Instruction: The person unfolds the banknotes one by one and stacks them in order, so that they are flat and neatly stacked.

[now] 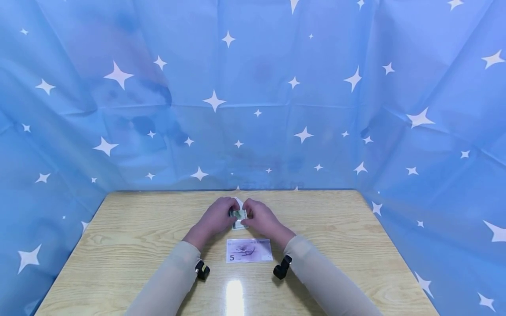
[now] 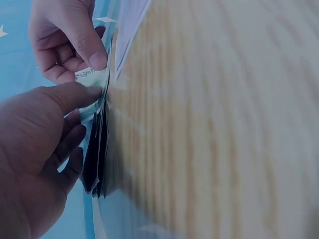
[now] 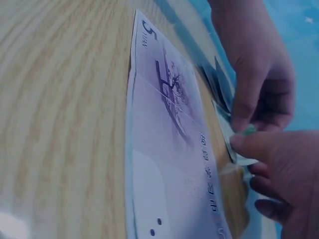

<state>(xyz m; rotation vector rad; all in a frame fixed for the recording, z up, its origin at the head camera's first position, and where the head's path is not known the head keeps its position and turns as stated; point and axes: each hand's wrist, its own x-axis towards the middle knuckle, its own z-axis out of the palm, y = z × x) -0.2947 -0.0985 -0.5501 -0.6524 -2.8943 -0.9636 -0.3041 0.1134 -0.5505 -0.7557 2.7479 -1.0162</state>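
Starry blue cloth (image 1: 261, 149) is hanging behind the wooden table (image 1: 138, 237). I'm watching the left hand (image 1: 217, 215) and right hand (image 1: 262, 217) pinching a green note (image 1: 239, 214) at twelve o'clock, a purple note (image 1: 249, 251) lying at their six.

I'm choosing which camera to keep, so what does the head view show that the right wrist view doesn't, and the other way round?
Only the head view shows the left sleeve, the right sleeve and a black gadget at each wrist.

Only the right wrist view shows the two dark dots on the purple note.

Both show that note lying on the table, the green note pinched by the left hand and right hand, and the blue curtain.
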